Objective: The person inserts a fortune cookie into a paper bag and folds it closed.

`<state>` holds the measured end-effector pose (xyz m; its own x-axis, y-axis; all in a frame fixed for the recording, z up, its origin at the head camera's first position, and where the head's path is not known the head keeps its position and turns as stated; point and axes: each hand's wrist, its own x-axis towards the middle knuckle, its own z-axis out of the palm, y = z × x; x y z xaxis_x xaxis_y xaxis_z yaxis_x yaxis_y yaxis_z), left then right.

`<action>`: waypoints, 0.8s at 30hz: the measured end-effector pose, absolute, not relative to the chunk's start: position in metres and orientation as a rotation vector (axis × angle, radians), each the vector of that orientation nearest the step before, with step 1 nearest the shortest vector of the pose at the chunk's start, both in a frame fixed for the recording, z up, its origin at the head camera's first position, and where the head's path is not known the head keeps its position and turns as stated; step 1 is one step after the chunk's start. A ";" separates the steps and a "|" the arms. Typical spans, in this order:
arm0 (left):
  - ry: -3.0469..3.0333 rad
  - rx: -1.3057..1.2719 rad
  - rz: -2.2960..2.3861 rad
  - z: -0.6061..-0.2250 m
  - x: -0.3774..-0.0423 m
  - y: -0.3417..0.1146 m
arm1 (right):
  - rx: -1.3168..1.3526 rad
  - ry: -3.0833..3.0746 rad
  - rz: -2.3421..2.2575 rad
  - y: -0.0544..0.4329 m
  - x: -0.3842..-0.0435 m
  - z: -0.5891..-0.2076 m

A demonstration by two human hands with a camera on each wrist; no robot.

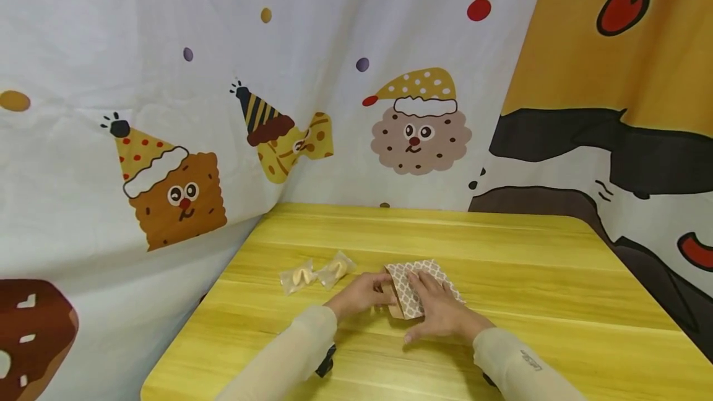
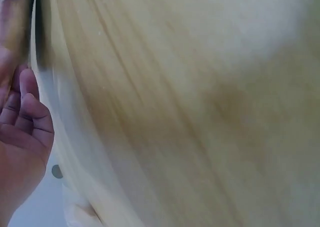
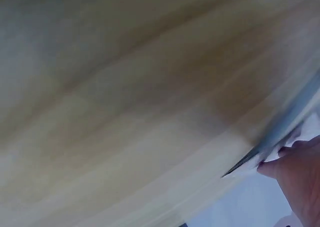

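A flat-lying paper box or bag (image 1: 409,286) with a white-and-taupe lattice print rests on the table, its brown mouth facing left. My left hand (image 1: 361,293) is at that mouth, its fingertips partly hidden at the opening. In the left wrist view the left hand (image 2: 25,132) shows bent fingers beside a blurred brown edge; I cannot tell whether they grip anything. My right hand (image 1: 440,309) rests on the printed top with fingers spread and thumb out to the near side. The right wrist view catches only part of the right hand (image 3: 297,172) at the package's edge.
Two clear-wrapped fortune cookies, one cookie (image 1: 301,276) left of the other cookie (image 1: 337,269), lie beyond my left hand. The yellow wood-grain table (image 1: 529,265) meets a cartoon-printed curtain (image 1: 334,79) at the back and left. A dark strap (image 1: 326,361) shows under the left sleeve.
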<state>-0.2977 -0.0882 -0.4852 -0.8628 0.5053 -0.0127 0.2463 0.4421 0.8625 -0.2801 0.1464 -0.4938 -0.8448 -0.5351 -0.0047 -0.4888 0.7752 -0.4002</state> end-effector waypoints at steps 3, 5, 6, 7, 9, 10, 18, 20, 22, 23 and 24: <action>2.459 0.663 1.356 -0.485 -0.300 -0.089 | -0.833 2.871 -0.562 0.150 -0.282 -0.495; 2.439 0.668 1.359 -0.484 -0.301 -0.090 | -0.878 2.905 -0.534 0.152 -0.284 -0.494; 2.421 0.670 1.370 -0.483 -0.301 -0.091 | -0.910 2.932 -0.507 0.153 -0.285 -0.493; 2.390 0.653 1.389 -0.481 -0.301 -0.092 | -0.945 2.962 -0.480 0.155 -0.286 -0.493; 2.319 0.642 1.428 -0.479 -0.301 -0.094 | -1.017 3.016 -0.422 0.156 -0.289 -0.491; 2.295 0.636 1.433 -0.478 -0.300 -0.095 | -1.048 3.038 -0.390 0.157 -0.290 -0.490; 2.253 0.560 1.388 -0.473 -0.298 -0.099 | -1.150 3.138 -0.291 0.157 -0.298 -0.489; 2.245 0.539 1.395 -0.473 -0.297 -0.099 | -1.139 3.126 -0.294 0.156 -0.298 -0.489; 2.242 0.514 1.397 -0.475 -0.297 -0.100 | -1.112 3.092 -0.305 0.155 -0.297 -0.489; 2.242 0.499 1.399 -0.476 -0.297 -0.100 | -1.096 3.072 -0.306 0.154 -0.296 -0.489; 2.245 0.490 1.400 -0.477 -0.297 -0.101 | -1.064 3.051 -0.304 0.154 -0.295 -0.490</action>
